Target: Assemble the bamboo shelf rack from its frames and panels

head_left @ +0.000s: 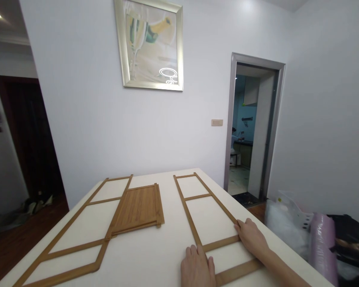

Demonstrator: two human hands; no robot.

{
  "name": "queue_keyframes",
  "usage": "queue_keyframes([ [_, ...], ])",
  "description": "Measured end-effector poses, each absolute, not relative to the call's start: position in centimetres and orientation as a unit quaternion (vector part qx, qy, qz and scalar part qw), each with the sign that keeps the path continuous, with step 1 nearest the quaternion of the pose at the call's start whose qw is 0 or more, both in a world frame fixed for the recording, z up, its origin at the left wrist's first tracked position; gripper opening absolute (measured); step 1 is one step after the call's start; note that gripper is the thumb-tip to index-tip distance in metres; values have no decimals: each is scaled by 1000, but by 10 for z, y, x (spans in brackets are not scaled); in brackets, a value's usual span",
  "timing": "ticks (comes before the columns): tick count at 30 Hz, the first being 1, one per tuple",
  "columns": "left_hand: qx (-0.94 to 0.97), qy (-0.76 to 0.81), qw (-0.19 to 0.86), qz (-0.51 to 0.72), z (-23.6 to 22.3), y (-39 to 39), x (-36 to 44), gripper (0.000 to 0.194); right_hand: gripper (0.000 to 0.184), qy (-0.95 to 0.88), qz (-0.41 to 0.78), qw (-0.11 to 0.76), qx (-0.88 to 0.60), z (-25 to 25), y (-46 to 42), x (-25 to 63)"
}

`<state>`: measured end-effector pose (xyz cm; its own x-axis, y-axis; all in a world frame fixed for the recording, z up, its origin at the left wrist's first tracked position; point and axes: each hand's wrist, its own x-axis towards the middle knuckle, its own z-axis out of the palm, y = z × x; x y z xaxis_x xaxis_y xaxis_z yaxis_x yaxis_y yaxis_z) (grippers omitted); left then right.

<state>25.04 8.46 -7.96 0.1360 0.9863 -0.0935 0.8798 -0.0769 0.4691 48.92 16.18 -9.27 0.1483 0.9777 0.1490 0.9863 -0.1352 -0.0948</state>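
A ladder-like wooden side frame (pixel 191 217) lies on the right part of the white table, with several crossbars between its two long rails. Near its close end, my left hand (pixel 197 266) is closed over the left rail. My right hand (pixel 253 238) grips the right rail a little farther up, beside a crossbar. On the left part of the table rests a second wooden side frame (pixel 68 227) of similar shape. Slatted wooden panels (pixel 137 207), seemingly stacked, lie against the inner rail of that second frame.
The white table (pixel 167 251) meets the wall at its far edge. Plastic bags (pixel 283 227) and a pink wrapped roll (pixel 323 247) are beside the table on the right. Beyond the doorway (pixel 229 119), a person (pixel 233 140) is partly visible. A framed picture (pixel 152 46) hangs above.
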Motion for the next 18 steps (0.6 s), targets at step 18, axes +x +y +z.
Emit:
queue_keyframes([
  [18,629,753,80,179,-25,98,74,31,35,-794,52,211,-568,-68,206,226],
])
